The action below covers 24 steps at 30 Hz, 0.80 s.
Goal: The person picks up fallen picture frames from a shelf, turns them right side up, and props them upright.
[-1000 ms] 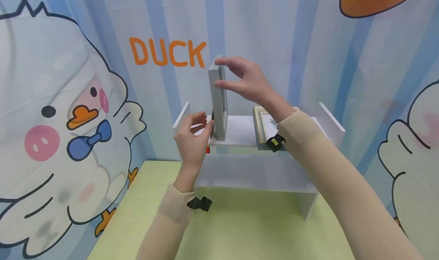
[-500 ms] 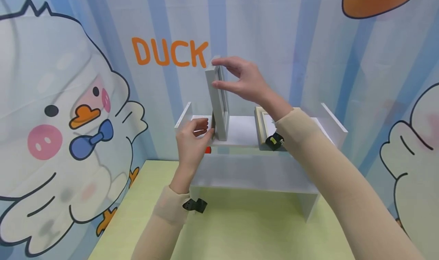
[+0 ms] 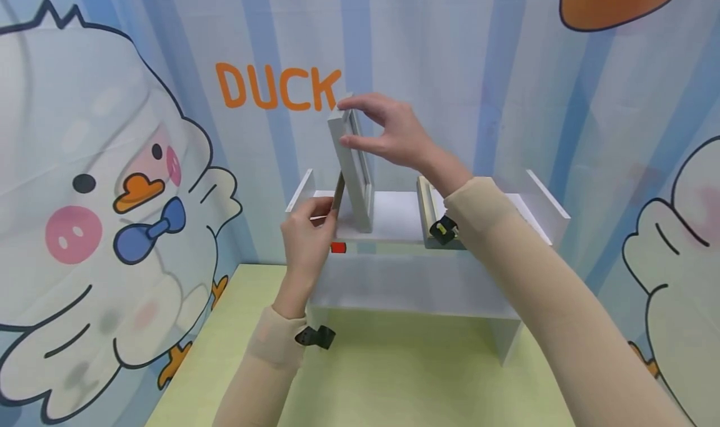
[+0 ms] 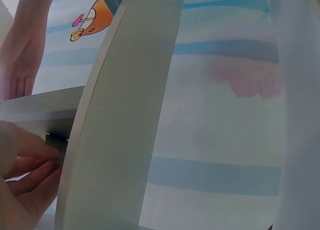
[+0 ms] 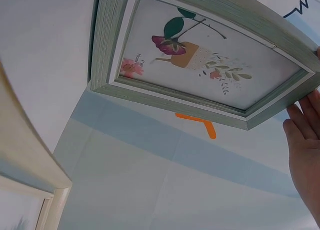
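Observation:
A grey-green picture frame (image 3: 351, 177) stands on the white shelf's upper board, its top leaning left. Pressed flowers fill the picture (image 5: 187, 57) in the right wrist view. My right hand (image 3: 394, 130) grips the frame's top, thumb and fingers on its edge. Behind the frame, my left hand (image 3: 306, 233) pinches the thin brown stand leg (image 3: 338, 192), which juts out at an angle from the back. In the left wrist view the left fingers (image 4: 35, 175) are partly hidden behind the shelf's side panel (image 4: 120, 109).
To the right on the white shelf (image 3: 396, 217), a cream frame (image 3: 425, 205) lies flat on top of a grey one (image 3: 444, 244), partly behind my right sleeve. A small red object (image 3: 339, 247) shows below the upper board. The shelf stands on a light yellow-green table (image 3: 416, 377).
The frame's top has tilted further left, and my right hand moved left with it. My left hand has shifted slightly left, swinging the stand leg out from the back.

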{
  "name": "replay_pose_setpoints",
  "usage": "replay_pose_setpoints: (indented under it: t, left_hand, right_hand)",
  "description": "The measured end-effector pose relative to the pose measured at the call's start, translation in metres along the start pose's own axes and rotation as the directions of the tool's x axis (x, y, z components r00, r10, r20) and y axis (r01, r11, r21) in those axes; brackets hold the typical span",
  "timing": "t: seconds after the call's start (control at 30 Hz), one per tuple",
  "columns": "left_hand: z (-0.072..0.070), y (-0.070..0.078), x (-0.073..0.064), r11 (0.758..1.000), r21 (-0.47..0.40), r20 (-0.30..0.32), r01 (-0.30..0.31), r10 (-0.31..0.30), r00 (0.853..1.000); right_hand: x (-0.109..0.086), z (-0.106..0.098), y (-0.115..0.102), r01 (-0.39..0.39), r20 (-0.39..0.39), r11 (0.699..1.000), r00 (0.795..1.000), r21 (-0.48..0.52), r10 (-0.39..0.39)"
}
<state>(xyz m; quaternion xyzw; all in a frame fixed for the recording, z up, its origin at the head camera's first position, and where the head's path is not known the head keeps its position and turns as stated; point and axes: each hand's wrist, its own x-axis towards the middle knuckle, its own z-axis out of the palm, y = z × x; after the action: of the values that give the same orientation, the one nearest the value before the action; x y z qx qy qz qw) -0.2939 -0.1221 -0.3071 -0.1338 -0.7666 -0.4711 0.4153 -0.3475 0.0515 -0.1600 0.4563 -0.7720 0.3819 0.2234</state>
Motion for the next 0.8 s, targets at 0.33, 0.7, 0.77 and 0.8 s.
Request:
replay_pose_setpoints:
  t: [0.33,0.7,0.77,0.8]
  left_hand:
    - [-0.0020,0.0012,0.0023,0.998,0.056,-0.017,-0.030,0.031,0.999]
    - [-0.0063,-0.0013,0.0007,0.990,0.136,-0.021,-0.028,0.031,0.999]
    - [-0.0074,-0.0005,0.0005,0.985,0.170,-0.028,-0.038,0.044,0.999]
    - [-0.0078,0.0004,0.0004,0.980,0.194,-0.030,-0.045,0.052,0.998]
  right_hand:
    - [0.0046,0.0012,-0.0003,0.052,0.046,0.995,0.998,-0.086,-0.048]
    - [0.0003,-0.0005,-0.0078,0.092,0.066,0.993,0.994,-0.079,-0.086]
    - [0.0015,0.0002,-0.0026,0.100,0.069,0.992,0.993,-0.075,-0.095]
    - [0.0016,0.0002,-0.0020,0.106,0.071,0.992,0.992,-0.070,-0.100]
